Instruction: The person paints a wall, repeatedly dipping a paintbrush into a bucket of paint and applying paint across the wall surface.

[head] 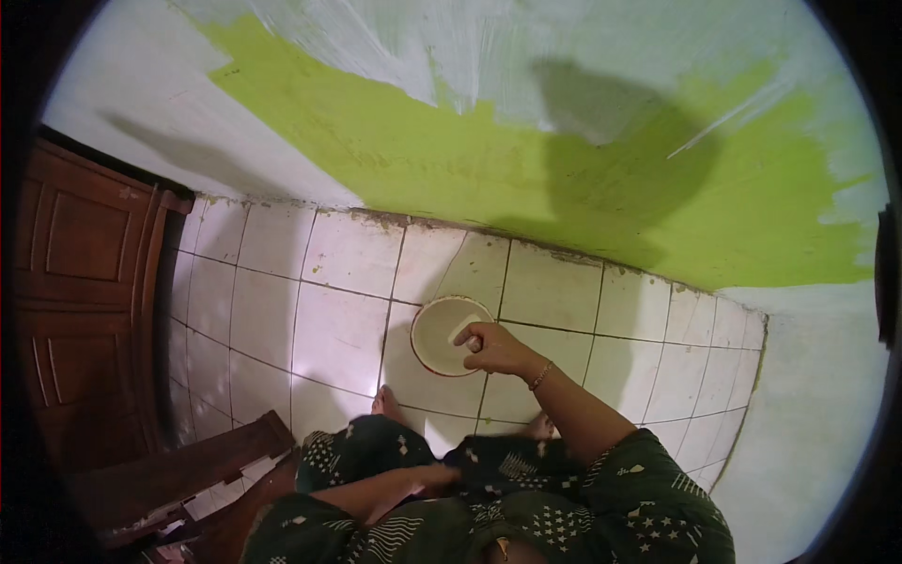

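Note:
My right hand [490,347] is closed around what looks like a paintbrush [463,327], held over the right side of a round pail. Only a pale part of the brush shows beyond my fingers; the rest is hidden. The white pail [438,331], with a reddish edge, stands on the floor in front of my bare feet and has pale contents. My left hand [438,478] is low against my dark green patterned clothes, its fingers blurred and partly hidden. Ahead rises a bright green wall [423,155] with streaky whitish paint over its upper part.
Pale floor tiles [345,331] with green specks run to the wall's foot. A brown panelled wooden cabinet [88,233] stands at left, with a dark wooden piece of furniture [190,465] nearer me. At right is a whitish side wall [810,409].

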`<state>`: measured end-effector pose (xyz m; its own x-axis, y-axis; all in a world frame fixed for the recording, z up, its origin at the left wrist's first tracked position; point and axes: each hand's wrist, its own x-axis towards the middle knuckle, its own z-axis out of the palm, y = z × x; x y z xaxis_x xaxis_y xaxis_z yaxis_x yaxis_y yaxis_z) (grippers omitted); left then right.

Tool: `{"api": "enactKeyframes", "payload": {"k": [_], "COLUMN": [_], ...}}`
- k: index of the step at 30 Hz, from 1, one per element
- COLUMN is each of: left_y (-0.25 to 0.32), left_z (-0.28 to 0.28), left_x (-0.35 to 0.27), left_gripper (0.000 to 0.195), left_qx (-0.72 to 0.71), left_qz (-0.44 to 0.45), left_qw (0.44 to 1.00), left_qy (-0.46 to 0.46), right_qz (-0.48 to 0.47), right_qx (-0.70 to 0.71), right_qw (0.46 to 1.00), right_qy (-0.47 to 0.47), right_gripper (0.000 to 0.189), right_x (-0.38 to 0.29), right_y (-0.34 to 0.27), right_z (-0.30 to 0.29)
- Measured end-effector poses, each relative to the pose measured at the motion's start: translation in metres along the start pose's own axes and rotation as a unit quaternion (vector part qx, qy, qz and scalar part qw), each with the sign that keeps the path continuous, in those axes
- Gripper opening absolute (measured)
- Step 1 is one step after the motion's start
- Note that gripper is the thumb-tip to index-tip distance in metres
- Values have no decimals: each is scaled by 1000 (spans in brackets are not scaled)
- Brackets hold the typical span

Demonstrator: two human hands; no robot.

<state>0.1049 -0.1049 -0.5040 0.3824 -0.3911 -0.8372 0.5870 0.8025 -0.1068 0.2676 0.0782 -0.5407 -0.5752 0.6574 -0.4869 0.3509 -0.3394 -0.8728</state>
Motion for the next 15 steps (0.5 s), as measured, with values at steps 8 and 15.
{"api": "enactKeyframes", "payload": {"k": [8,15], "left_y": [40,121], "left_z": [-98,-195], "left_x": [9,-108], "left_gripper": [37,25], "left_qx": [332,194], "left_qz": [-4,348], "left_qw": [940,903], "left_qy": [-82,158], "right_qz": [-77,-108], "right_qx": [-373,-448], "right_qw": [925,885], "right_qy": [14,-68], "right_gripper": [28,26], "right_x": [28,37], "right_y": [14,36], "right_z": [7,-2]}}
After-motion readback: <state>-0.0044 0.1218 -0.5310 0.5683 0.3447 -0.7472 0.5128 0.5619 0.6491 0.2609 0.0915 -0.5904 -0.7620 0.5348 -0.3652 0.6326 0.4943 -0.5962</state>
